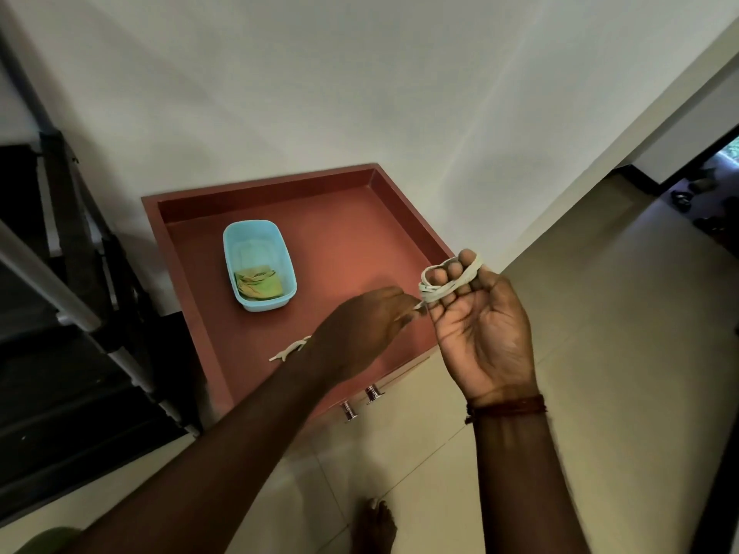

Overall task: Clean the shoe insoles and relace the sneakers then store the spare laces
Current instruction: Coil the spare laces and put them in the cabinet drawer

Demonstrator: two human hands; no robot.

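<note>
A white shoelace (448, 283) is wound in several loops around the curled fingers of my right hand (484, 329), held palm up over the front right corner of a red-brown cabinet top (344, 241). My left hand (360, 333) pinches the lace's loose end just left of those fingers. A second white lace (290, 349) lies on the cabinet top, partly hidden behind my left wrist. A light blue plastic tub (260, 269) stands on the cabinet with a yellow-green cloth (258, 285) inside. No sneakers or insoles are in view.
The cabinet has a raised rim and two metal knobs (362, 401) on its front. It stands against a white wall. Dark stairs with a metal railing (52, 281) rise at the left. My bare foot (378, 521) is on the tiled floor. A doorway with footwear (696, 197) is at far right.
</note>
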